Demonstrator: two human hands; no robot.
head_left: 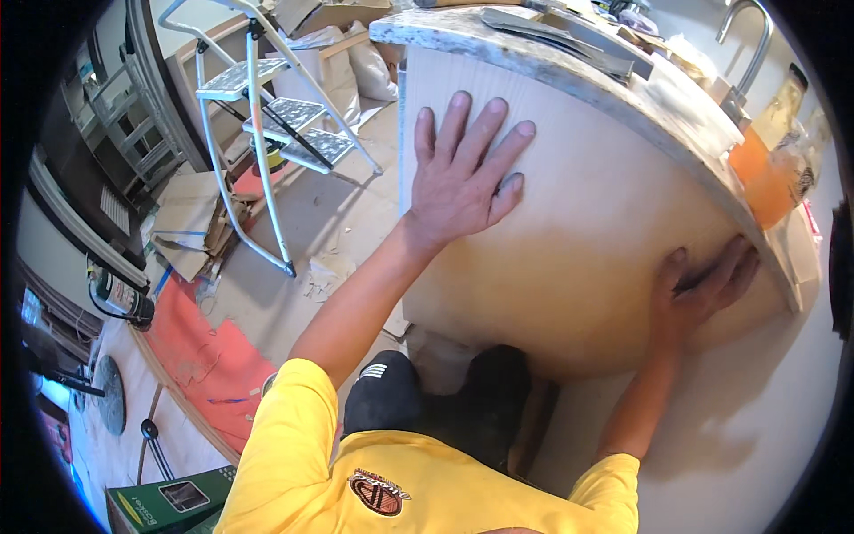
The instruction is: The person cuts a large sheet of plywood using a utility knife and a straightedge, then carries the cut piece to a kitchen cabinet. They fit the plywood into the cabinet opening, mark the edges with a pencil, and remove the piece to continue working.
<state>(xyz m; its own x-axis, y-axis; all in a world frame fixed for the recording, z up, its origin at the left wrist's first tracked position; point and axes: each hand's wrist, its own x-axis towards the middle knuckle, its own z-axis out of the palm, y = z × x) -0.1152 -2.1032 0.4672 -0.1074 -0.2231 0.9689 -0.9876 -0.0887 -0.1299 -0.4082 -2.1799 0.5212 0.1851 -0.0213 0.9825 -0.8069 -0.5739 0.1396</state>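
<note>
My left hand (464,178) lies flat with its fingers spread on a pale wood-toned panel (569,231), close to the panel's left edge. Farther right, my right hand (707,283) presses on the same panel, low beside the wall, its thumb apart from its fingers. Shadow partly covers that hand, but nothing shows in it. The panel stands upright under a speckled stone countertop (605,84), its top edge against the underside. My knees are close to the panel's lower part.
A white step ladder (253,116) stands at the left on a paper-covered floor (356,222). Torn cardboard (187,214) and red sheeting (200,351) lie nearby. On the countertop are a faucet (756,44) and an orange bottle (756,173). A green box (169,498) sits at the lower left.
</note>
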